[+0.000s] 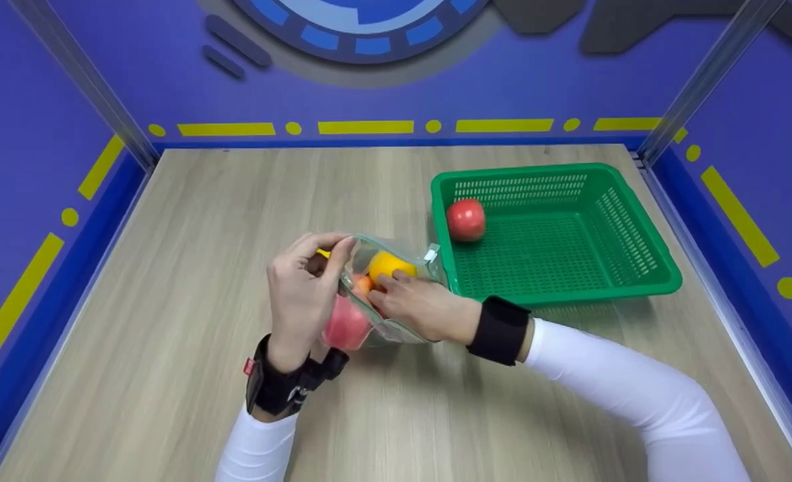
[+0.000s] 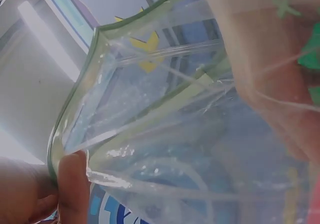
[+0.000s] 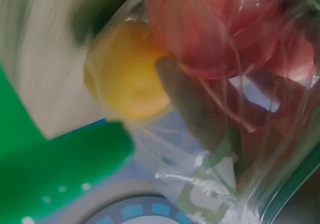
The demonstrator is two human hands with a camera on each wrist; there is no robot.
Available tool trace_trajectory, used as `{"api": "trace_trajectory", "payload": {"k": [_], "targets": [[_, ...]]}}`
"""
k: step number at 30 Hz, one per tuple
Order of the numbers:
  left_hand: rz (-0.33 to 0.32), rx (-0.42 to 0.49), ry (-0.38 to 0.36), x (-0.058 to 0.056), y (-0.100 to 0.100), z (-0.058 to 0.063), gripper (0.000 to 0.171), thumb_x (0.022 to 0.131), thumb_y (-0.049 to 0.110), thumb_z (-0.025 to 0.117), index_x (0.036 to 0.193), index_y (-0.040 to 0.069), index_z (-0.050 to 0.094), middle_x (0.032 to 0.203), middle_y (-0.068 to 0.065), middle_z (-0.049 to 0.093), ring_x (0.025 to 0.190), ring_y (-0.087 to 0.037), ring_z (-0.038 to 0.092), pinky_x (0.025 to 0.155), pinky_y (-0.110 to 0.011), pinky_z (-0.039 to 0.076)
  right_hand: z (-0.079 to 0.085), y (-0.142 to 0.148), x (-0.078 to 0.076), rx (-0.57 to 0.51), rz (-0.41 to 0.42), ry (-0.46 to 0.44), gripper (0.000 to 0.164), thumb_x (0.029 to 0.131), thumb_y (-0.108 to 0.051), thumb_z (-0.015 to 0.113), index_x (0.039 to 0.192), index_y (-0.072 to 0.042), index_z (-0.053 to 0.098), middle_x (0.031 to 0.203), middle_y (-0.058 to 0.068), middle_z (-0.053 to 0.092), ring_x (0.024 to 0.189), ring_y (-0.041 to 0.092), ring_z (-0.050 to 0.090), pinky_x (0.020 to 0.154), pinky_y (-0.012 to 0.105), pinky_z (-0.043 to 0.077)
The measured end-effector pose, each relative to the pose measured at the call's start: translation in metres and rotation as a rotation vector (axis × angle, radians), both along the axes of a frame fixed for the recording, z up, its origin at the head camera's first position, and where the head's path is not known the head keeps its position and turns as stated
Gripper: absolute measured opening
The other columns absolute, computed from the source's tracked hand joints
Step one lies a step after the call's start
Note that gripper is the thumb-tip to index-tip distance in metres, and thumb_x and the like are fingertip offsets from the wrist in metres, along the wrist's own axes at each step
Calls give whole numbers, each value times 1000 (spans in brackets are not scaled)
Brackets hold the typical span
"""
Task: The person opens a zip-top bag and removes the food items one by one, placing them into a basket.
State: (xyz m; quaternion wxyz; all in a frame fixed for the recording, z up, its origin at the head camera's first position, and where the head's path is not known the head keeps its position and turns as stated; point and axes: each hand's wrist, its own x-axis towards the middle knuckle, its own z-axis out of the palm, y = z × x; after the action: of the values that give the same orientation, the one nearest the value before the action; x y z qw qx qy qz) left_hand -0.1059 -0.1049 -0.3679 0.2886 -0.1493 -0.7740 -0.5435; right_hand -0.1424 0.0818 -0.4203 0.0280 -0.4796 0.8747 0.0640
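A clear zip bag (image 1: 385,328) with a green-edged mouth holds several fruits. My left hand (image 1: 302,288) pinches the bag's rim between thumb and fingers; the left wrist view shows the fingertips on the green edge. My right hand (image 1: 426,304) reaches into the mouth, its fingers extended and spread among the fruits. Inside lie a yellow fruit (image 1: 389,265), an orange fruit (image 1: 362,286) and a large pinkish-red fruit (image 1: 347,325). In the right wrist view, through the plastic, the fingers lie under a red fruit (image 3: 215,28) and beside the yellow one.
A green plastic basket (image 1: 570,294) stands right of the bag, its left rim close to the bag's edge. One red apple (image 1: 466,219) sits at its left end. Blue panels (image 1: 369,100) wall the wooden table (image 1: 188,268) at the back and sides.
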Motion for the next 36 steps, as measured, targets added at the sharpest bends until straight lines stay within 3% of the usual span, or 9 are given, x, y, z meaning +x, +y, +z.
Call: {"api": "trace_trajectory", "payload": {"k": [9, 14, 19, 23, 25, 29, 36], "targets": [[28, -3, 15, 0, -1, -2, 7, 95, 5, 77, 96, -2, 80, 79, -13, 71, 54, -5, 46, 53, -11, 38, 6, -13, -3, 85, -46, -46, 28, 99, -6, 72, 125, -4, 62, 114, 13, 66, 103, 27, 58, 92, 31, 56], [24, -5, 14, 0, 0, -1, 7, 95, 4, 77, 97, -2, 80, 81, -13, 72, 54, -4, 45, 53, -11, 37, 3, -20, -6, 147, -92, -52, 37, 99, -13, 74, 133, -5, 59, 121, 14, 68, 107, 28, 60, 96, 30, 60], [17, -19, -5, 1, 1, 0, 8, 94, 5, 78, 99, -2, 80, 85, -13, 75, 55, -4, 47, 55, -10, 39, -1, -20, -7, 74, -97, -74, 36, 103, -14, 69, 135, -6, 57, 120, 16, 69, 106, 30, 61, 95, 34, 61], [19, -12, -6, 1, 0, -1, 8, 95, 5, 77, 98, -1, 80, 85, -14, 75, 55, -4, 49, 55, -11, 40, 3, -14, -3, -8, -84, -65, 29, 103, -16, 69, 127, -4, 60, 116, 16, 68, 104, 31, 58, 85, 35, 61], [17, -10, 0, 1, 0, 0, 7, 96, 5, 77, 98, -1, 80, 84, -13, 74, 55, -4, 49, 55, -11, 40, 8, -11, 1, -22, -70, -9, 34, 100, -21, 72, 127, -4, 60, 118, 15, 66, 106, 30, 57, 81, 34, 60], [13, -21, 9, 1, -1, 0, 8, 97, 6, 76, 97, 0, 80, 83, -12, 73, 55, -3, 51, 56, -11, 41, 23, -5, 12, -57, -34, 125, 52, 91, -30, 82, 131, -5, 60, 126, 14, 65, 113, 30, 58, 85, 33, 63], [26, -27, -14, -1, -3, -1, 8, 97, 6, 76, 98, -1, 80, 82, -13, 72, 54, -3, 52, 56, -11, 43, 62, 14, 29, -188, -76, 156, 78, 80, -47, 91, 138, -8, 57, 135, 13, 63, 118, 31, 58, 88, 36, 65]]}}
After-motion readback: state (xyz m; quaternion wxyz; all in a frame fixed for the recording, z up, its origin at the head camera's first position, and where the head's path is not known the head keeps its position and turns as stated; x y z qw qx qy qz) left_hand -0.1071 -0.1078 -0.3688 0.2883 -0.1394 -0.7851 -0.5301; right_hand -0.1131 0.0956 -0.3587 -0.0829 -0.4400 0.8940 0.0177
